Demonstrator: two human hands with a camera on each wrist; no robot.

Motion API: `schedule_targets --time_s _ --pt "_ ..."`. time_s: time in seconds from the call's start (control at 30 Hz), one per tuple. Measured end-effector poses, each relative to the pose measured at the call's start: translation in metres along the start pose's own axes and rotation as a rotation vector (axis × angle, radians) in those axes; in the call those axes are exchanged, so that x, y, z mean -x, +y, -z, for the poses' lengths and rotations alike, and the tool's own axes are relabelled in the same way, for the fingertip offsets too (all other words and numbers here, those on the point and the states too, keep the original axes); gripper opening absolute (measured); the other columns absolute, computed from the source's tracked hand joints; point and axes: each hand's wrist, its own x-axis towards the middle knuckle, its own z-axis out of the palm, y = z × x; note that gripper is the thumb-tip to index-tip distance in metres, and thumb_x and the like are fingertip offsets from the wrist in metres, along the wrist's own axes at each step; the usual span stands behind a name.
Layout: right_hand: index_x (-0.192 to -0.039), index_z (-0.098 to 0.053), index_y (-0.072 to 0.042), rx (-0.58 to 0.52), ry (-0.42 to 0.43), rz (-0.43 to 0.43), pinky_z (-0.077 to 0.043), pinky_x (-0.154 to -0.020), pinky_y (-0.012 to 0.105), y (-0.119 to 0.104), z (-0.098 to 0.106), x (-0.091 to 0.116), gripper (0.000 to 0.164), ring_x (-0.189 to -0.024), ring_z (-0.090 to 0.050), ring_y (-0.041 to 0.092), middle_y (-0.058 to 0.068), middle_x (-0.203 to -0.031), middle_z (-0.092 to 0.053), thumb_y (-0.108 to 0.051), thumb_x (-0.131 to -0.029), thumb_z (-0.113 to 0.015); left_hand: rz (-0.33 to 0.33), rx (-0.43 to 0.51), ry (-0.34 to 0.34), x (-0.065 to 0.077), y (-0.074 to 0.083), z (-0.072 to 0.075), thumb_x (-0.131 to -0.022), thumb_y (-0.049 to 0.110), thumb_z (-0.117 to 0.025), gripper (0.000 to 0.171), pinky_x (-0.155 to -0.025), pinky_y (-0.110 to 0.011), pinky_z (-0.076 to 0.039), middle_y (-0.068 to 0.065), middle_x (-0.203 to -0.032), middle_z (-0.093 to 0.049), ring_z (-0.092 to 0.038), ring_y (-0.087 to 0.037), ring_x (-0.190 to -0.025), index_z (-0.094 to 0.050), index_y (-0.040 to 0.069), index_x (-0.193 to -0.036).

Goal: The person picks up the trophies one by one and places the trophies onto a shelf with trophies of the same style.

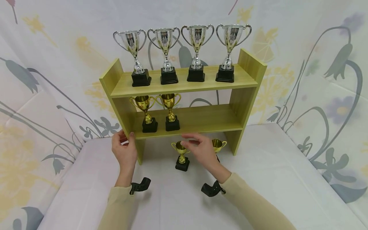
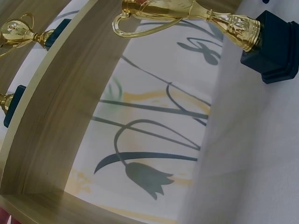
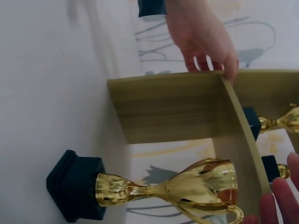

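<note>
**Left hand (image 1: 124,152) grips the shelf (image 1: 242,102); right hand (image 1: 202,149) beside lower gold trophies (image 1: 182,158)**

Head view: The left hand holds the shelf's left side panel (image 1: 124,110), thumb on the front edge. The right hand holds nothing, thumb and forefinger parted, near the front edge of the middle board (image 1: 208,118). The two lower gold trophies stand upright on the worktop (image 1: 175,198): one just left of the right hand, the other partly hidden behind it. Two upper gold trophies (image 1: 148,118) stand on the middle board's left half; four silver trophies (image 1: 196,48) line the top board (image 1: 182,76).

Left wrist view: A lower gold trophy appears sideways, its black base (image 2: 268,44) on the worktop. Parts of both upper gold trophies show beyond the middle board. The left fingers' hold cannot be told here.

Right wrist view: The left thumb lies where side panel and middle board meet. Right fingers (image 3: 284,195) show spread beside that board's edge; I cannot tell whether they touch it.
</note>
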Motion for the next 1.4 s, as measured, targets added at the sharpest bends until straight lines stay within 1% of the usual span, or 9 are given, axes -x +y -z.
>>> schedule_targets --time_s 0.1,0.2,0.43,0.67,0.9,1.03,1.13,1.27,1.4 --pt "-0.111 -0.075 -0.005 0.015 -0.01 0.007 -0.05 -0.096 0.048 0.005 0.0 0.001 0.024 -0.11 -0.064 0.029 0.009 -0.114 -0.071 -0.005 -0.087 -0.076 0.0 -0.001 0.006 0.0 0.0 0.0 -0.094 0.008 -0.064 0.023 -0.07 -0.023 -0.045 -0.015 -0.099 -0.057 -0.052 -0.007 -0.085 -0.063 -0.004 -0.113" --pt "-0.112 -0.074 -0.005 0.024 -0.021 0.016 -0.048 -0.097 0.051 0.01 -0.001 0.002 0.026 -0.112 -0.063 0.027 0.009 -0.115 -0.071 -0.007 -0.086 -0.077 -0.003 -0.003 0.009 -0.001 0.0 0.0 -0.094 0.008 -0.064 0.022 -0.07 -0.023 -0.045 -0.014 -0.098 -0.056 -0.052 -0.008 -0.084 -0.063 -0.005 -0.113" --pt "-0.112 -0.075 -0.006 0.041 -0.025 0.02 -0.05 -0.095 0.045 0.019 -0.002 0.004 0.025 -0.114 -0.062 0.023 0.007 -0.117 -0.07 -0.009 -0.087 -0.077 -0.01 -0.003 0.005 0.0 0.0 0.0 -0.094 0.008 -0.064 0.022 -0.07 -0.023 -0.046 -0.015 -0.098 -0.056 -0.051 -0.007 -0.084 -0.063 -0.005 -0.112" --pt "-0.114 -0.074 -0.006 0.052 -0.027 0.035 -0.05 -0.095 0.047 0.028 -0.004 0.006 0.029 -0.115 -0.061 0.024 0.008 -0.119 -0.069 -0.008 -0.086 -0.077 -0.003 0.002 0.006 0.001 -0.001 0.0 -0.094 0.007 -0.064 0.022 -0.069 -0.02 -0.045 -0.012 -0.098 -0.056 -0.052 -0.008 -0.085 -0.063 -0.005 -0.112" --pt "-0.117 -0.073 -0.007 0.083 -0.007 0.018 -0.051 -0.094 0.045 0.032 -0.006 0.008 0.032 -0.115 -0.06 0.022 0.005 -0.122 -0.067 -0.009 -0.085 -0.078 -0.007 -0.007 0.005 0.0 -0.001 0.0 -0.094 0.008 -0.064 0.022 -0.069 -0.02 -0.045 -0.013 -0.098 -0.056 -0.051 -0.007 -0.085 -0.063 -0.004 -0.112" --pt "-0.121 -0.07 -0.006 0.078 -0.007 0.007 -0.051 -0.092 0.048 0.033 -0.008 0.01 0.038 -0.114 -0.06 0.026 0.008 -0.123 -0.066 -0.009 -0.084 -0.08 -0.026 -0.005 0.004 0.001 0.0 0.0 -0.093 0.006 -0.064 0.021 -0.068 -0.022 -0.045 -0.016 -0.098 -0.056 -0.051 -0.007 -0.084 -0.063 -0.006 -0.111" --pt "-0.125 -0.067 -0.003 0.055 -0.013 -0.006 -0.05 -0.092 0.049 0.034 -0.01 0.011 0.044 -0.116 -0.059 0.029 0.011 -0.125 -0.065 -0.006 -0.083 -0.079 -0.037 -0.005 0.008 0.001 0.001 0.0 -0.093 0.005 -0.064 0.021 -0.068 -0.024 -0.045 -0.018 -0.097 -0.056 -0.051 -0.007 -0.083 -0.063 -0.006 -0.111" --pt "-0.131 -0.061 0.001 0.046 -0.014 -0.035 -0.052 -0.09 0.047 0.037 -0.014 0.011 0.051 -0.119 -0.057 0.033 0.016 -0.131 -0.062 -0.001 -0.083 -0.078 -0.036 -0.006 0.014 0.0 0.002 -0.001 -0.093 0.006 -0.064 0.021 -0.067 -0.023 -0.045 -0.017 -0.097 -0.056 -0.052 -0.007 -0.082 -0.063 -0.006 -0.11" --pt "-0.134 -0.056 0.007 0.055 -0.031 -0.062 -0.055 -0.083 0.035 0.021 -0.016 0.016 0.055 -0.121 -0.056 0.037 0.022 -0.134 -0.058 0.005 -0.082 -0.076 -0.036 -0.003 0.018 0.0 0.001 0.0 -0.092 0.005 -0.064 0.021 -0.066 -0.022 -0.045 -0.017 -0.096 -0.056 -0.052 -0.007 -0.081 -0.063 -0.007 -0.11"
